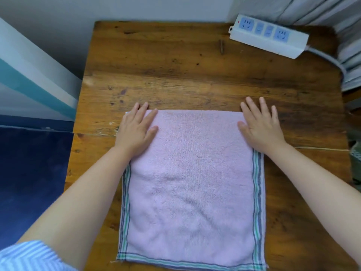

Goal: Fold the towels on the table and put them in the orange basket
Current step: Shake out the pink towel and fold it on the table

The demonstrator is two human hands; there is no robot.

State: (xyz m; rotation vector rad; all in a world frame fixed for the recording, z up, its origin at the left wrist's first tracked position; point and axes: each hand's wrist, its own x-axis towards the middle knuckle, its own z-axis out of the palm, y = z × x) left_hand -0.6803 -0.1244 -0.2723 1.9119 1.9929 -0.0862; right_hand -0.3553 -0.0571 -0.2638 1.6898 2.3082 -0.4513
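Note:
A pink towel (192,184) with green and grey striped borders lies flat on the wooden table (185,75), reaching the near edge. Its far edge looks like a fold line. My left hand (135,130) presses flat on the towel's far left corner, fingers straight. My right hand (260,126) presses flat on the far right corner, fingers spread and tips reaching onto the bare wood. No orange basket is in view.
A white power strip (268,37) lies at the table's far right corner, its grey cable (332,62) running off the right edge. Grey curtains hang at the right. A meshed object (356,155) shows at the right edge. Blue floor lies to the left.

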